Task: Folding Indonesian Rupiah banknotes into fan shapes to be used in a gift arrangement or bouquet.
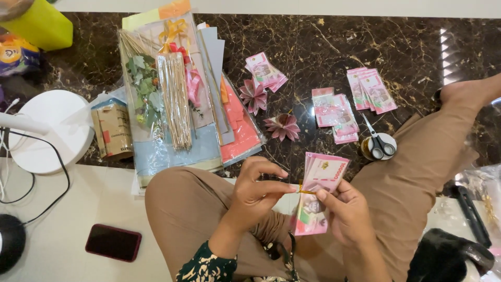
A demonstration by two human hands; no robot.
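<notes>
My right hand [347, 214] holds a pleated pink banknote fan [319, 180], pinched at its middle. A thin gold tie [303, 190] wraps the fan's waist, and my left hand [257, 190] grips the end of that tie with fingertips. Both hands hover over my lap, above tan trousers [188, 209]. On the dark marble floor ahead lie two folded pink paper flowers [254, 95] [283, 127] and several stacks of pink banknotes [336, 117] [371, 90] [265, 70].
Scissors [378, 142] rest on a tape roll to the right. Coloured paper sheets, wooden skewers [175, 99] and leafy sprigs lie at left. A white lamp base [49, 130] with cable, a dark phone [113, 242] and a black bag [449, 256] surround me.
</notes>
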